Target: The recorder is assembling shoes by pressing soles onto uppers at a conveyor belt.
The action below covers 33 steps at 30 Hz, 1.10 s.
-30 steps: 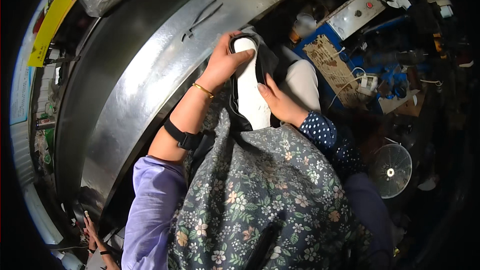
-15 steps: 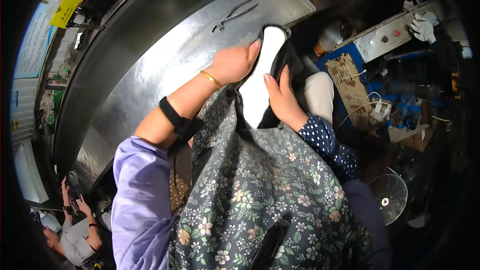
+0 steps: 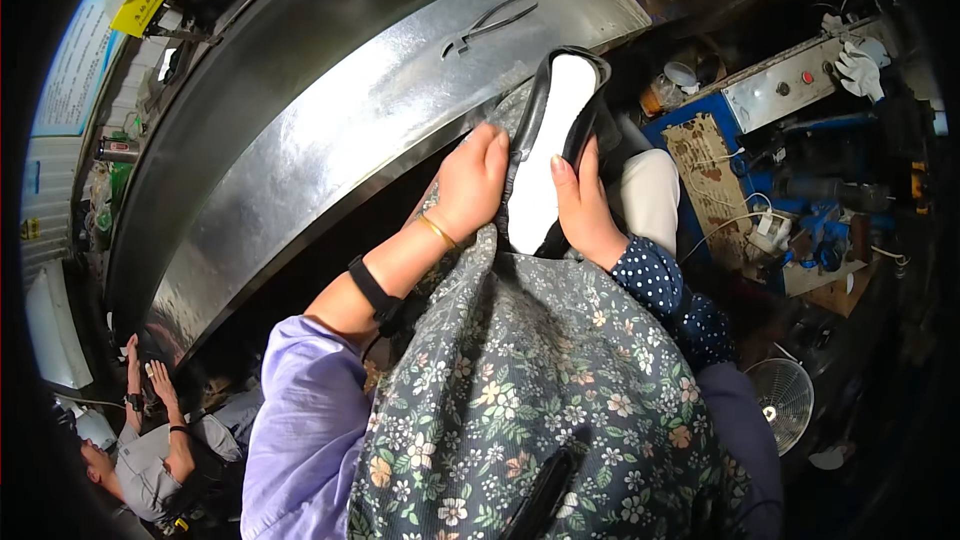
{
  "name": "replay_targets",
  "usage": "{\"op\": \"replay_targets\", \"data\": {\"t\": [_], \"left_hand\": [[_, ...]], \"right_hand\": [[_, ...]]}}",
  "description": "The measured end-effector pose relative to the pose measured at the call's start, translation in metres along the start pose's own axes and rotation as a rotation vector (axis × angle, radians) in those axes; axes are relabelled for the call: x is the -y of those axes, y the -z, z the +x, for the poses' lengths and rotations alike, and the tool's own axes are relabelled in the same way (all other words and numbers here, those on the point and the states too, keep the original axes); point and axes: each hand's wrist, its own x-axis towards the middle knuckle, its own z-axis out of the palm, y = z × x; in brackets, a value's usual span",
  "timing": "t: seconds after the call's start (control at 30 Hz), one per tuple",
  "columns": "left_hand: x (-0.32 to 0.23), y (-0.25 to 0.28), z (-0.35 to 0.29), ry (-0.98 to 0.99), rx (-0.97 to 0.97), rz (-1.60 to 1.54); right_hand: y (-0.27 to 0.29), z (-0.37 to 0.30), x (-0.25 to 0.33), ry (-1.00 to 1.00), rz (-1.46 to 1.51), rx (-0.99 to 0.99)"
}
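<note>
A black shoe upper (image 3: 543, 90), with a white insole board (image 3: 548, 155) facing up, rests lengthwise over my lap at the bench's near edge. My left hand (image 3: 472, 182) is closed on its left side, the thumb and curled fingers at the black rim. Along the opposite side my right hand (image 3: 588, 208) holds the shoe, thumb on the white board and fingers around the black edge. Part of the right fingers and the shoe's underside are hidden. Beyond the shoe, dark-handled pincers (image 3: 490, 25) lie on the shiny metal bench top (image 3: 330, 115).
A dark belt-like strip (image 3: 230, 140) curves along the bench's far side. To the right stand a control panel (image 3: 785, 88) with a glove (image 3: 858, 70), a blue machine frame (image 3: 720, 112) and a fan (image 3: 778, 405). Another person (image 3: 150, 465) sits at lower left.
My left hand has slid from the shoe's upper left edge down toward its lower left side. The right hand keeps its hold. The whole view has shifted slightly.
</note>
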Motion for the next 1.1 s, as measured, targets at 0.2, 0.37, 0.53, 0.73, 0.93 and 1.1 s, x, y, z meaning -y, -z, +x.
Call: {"op": "replay_targets", "data": {"t": [0.2,0.37,0.53,0.73,0.93,1.1], "left_hand": [[-0.023,-0.014,0.074,0.081,0.223,-0.874],[-0.030,-0.018,0.090,0.283,0.454,-0.917],[-0.033,-0.028,0.080,-0.034,0.425,-0.585],[-0.031,-0.018,0.084,0.111,0.610,-1.073],[-0.030,-0.013,0.084,0.040,0.600,-0.987],[-0.033,-0.009,0.087,0.133,0.639,-0.972]], "right_hand": [[0.006,-0.017,0.012,0.202,-0.098,0.119],[0.046,0.026,0.018,-0.265,0.114,0.043],[0.048,0.075,0.040,-0.061,0.506,0.098],[0.047,0.084,0.045,0.226,0.067,0.106],[0.050,0.089,0.045,0.182,0.103,0.122],[0.050,0.078,0.040,-0.045,0.656,0.292]]}}
